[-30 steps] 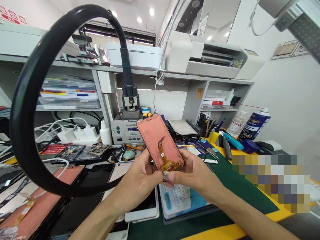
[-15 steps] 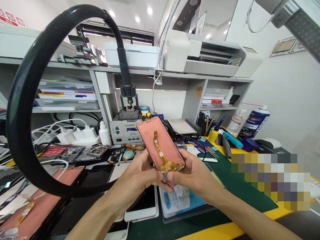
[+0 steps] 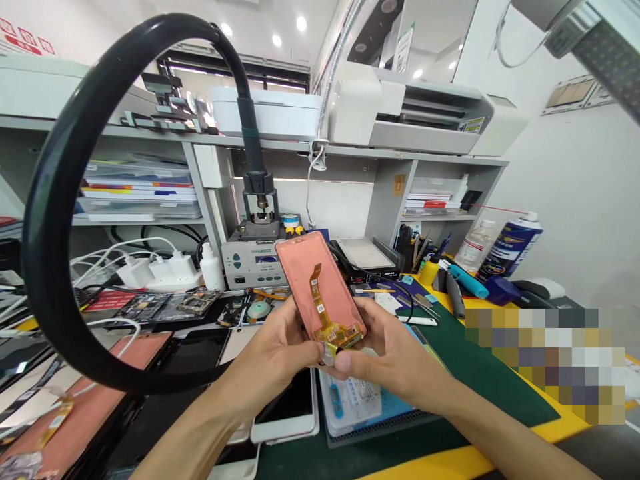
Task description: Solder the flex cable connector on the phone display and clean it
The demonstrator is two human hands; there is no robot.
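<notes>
**Ribbon's loose end swings inward over the panel**

Since the earlier frame, the free end of the amber flex ribbon [image 3: 321,307] has shifted right, toward the middle of the pink-backed panel [image 3: 300,267], and more of a silvery piece [image 3: 328,355] shows between the thumbs.

The panel is held tilted, its lower part between the two hands. The left hand [image 3: 277,340] pinches its lower left side, fingers behind and thumb at the bottom edge; the right hand [image 3: 385,340] grips the lower right side, its thumb beside the silvery piece. Both grips are closed. Whether either thumb presses on that piece or merely rests by it, I cannot tell.

As for progress, the panel appears to be out of any phone housing, with its back exposed. The ribbon's lower end seems attached just above the thumbs, while its upper end joins nothing visible. The silvery piece looks raised rather than laid flat, so the bottom edge seems unfinished.

Under the grip lies a blue-and-white packet [image 3: 350,400], with a white-framed phone [image 3: 287,430] to its left. Farther left of the grip is another pink-backed part [image 3: 100,387]; a grey control unit [image 3: 255,263] stands beyond the left hand.
</notes>
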